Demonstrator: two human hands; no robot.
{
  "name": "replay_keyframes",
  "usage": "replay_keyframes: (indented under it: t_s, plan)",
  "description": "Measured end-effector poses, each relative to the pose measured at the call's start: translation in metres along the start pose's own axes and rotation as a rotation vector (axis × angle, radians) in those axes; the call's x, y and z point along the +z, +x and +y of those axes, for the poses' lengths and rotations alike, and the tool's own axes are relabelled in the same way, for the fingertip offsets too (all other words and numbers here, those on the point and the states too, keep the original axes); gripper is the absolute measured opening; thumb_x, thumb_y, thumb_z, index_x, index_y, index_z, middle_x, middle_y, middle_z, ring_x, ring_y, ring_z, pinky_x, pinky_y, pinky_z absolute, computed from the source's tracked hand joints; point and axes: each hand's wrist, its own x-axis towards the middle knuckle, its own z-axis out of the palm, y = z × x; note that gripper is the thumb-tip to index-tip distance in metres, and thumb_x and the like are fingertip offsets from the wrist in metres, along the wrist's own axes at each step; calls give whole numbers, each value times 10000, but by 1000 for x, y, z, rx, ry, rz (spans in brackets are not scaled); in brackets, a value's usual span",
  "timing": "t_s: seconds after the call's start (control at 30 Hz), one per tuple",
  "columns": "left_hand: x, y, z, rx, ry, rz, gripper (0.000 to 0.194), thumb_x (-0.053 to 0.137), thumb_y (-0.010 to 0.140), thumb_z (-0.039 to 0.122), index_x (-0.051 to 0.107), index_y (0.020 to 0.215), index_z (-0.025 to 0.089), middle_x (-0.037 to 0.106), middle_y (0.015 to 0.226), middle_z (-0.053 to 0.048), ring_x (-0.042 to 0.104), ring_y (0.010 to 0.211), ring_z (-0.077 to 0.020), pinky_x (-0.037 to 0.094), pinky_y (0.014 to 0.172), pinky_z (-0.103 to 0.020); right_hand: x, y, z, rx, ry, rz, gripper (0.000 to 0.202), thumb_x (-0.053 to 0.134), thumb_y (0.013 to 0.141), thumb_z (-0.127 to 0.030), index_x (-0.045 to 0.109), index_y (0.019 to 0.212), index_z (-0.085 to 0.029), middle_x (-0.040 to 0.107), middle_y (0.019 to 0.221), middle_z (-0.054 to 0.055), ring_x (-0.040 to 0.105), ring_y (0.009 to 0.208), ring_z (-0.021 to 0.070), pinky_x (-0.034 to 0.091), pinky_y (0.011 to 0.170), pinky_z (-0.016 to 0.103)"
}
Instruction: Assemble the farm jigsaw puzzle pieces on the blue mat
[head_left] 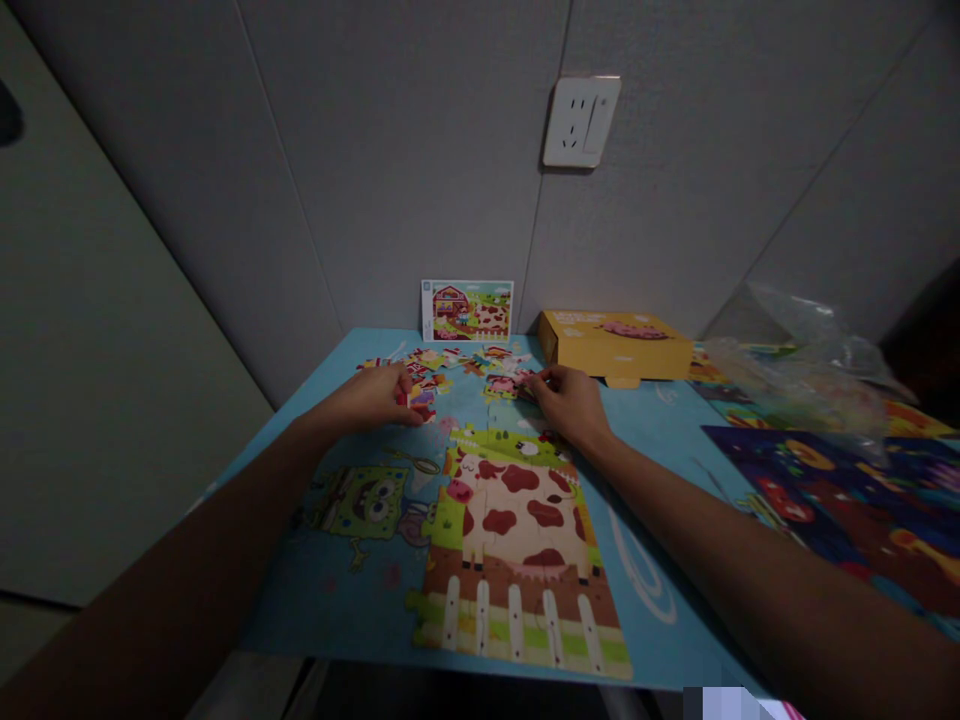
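Note:
My left hand [381,395] is at the left of the loose pieces, its thumb and fingers closed on a puzzle piece [422,400] with purple and red on it. Across from it, my right hand [568,402] pinches another puzzle piece [525,380], mostly hidden by the fingers. Between and behind the hands lies a scatter of loose jigsaw pieces [450,358]. Nearer to me is a joined part of the puzzle [517,520], showing a spotted cow, a sheep and a white fence. Its left edge has open tabs.
A reference picture card [469,311] leans against the wall, beside a yellow box [619,350]. Clear plastic bags [810,370] and a dark, colourful puzzle [840,510] lie on the right. The blue table [645,470] has cartoon prints. A wall socket [582,122] is above.

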Motion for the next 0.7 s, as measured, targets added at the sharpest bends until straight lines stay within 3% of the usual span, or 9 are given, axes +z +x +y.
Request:
replay_keyframes:
  t_s: [0.13, 0.23, 0.3, 0.4, 0.57, 0.7]
  plan:
    - [7, -3, 15, 127, -272, 194, 362, 720, 711, 499, 591, 845, 189, 648, 696, -1, 583, 632, -152, 400, 577, -243, -1, -5, -5, -131, 111, -88, 310, 552, 864, -416, 700, 815, -148, 618, 612, 19, 505, 555, 134, 305, 546, 261]
    - [18, -8, 31, 258, -490, 305, 283, 659, 797, 437, 612, 876, 169, 628, 658, 19, 512, 516, -91, 367, 503, -202, -3, -13, -13, -299, 189, -254, 309, 556, 864, -408, 707, 924, -144, 561, 566, -17, 458, 517, 116, 302, 535, 252]
    - [24, -11, 41, 316, -553, 295, 223, 651, 811, 376, 623, 868, 162, 588, 598, 44, 440, 443, -63, 322, 456, -188, -4, -19, -17, -427, 222, -385, 271, 545, 867, -364, 697, 912, -144, 532, 548, -32, 438, 498, 105, 295, 525, 244]
    - [30, -15, 49, 359, -591, 261, 157, 641, 823, 317, 633, 839, 161, 510, 519, 72, 380, 395, -47, 270, 417, -178, -4, -25, -21, -540, 212, -477, 251, 534, 853, -310, 618, 675, -155, 451, 500, -47, 386, 468, 87, 260, 503, 238]
    - [27, -15, 48, 373, -582, 181, 150, 634, 837, 314, 634, 863, 167, 535, 544, 71, 386, 387, -45, 272, 410, -181, -4, -23, -19, -483, 238, -465, 230, 536, 834, -287, 568, 640, -168, 461, 507, -47, 384, 477, 89, 272, 504, 231]
    - [27, -13, 42, 443, -421, 166, 238, 738, 762, 330, 634, 908, 173, 571, 625, 64, 439, 465, -64, 355, 498, -203, -3, -21, -15, -469, 199, -453, 194, 537, 816, -266, 597, 665, -160, 505, 521, -32, 413, 489, 94, 279, 513, 234]
